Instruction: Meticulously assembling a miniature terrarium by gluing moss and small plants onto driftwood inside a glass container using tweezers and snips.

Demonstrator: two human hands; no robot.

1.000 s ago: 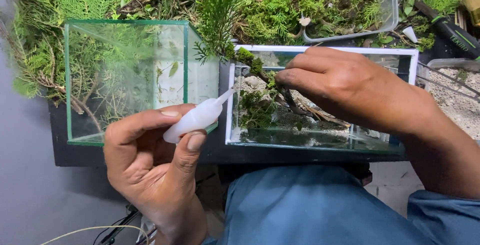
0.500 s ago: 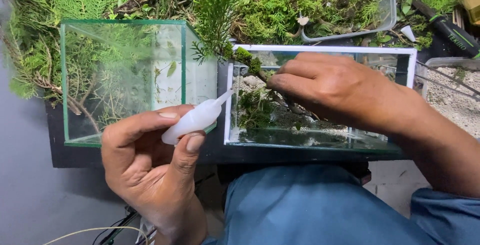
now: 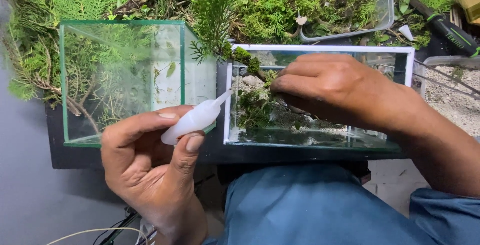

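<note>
Left fingers curled shut around small white squeeze bottle, thumb on top, forefinger beneath. Left hand low, in front of gap between two glass tanks. Bottle tilted, long axis running lower left to upper right, thin nozzle aimed at near left corner of white-rimmed tank, tip at or just short of glass. Right hand reaching into that tank, fingers bent down on twig or moss clump; grip hidden, cannot tell how tight. Green-rimmed tank left, holding only sprigs. Step judged: fixing plant piece in place. Next move likely calls for nozzle over rim, to spot under right fingertips, gentle squeeze.
</note>
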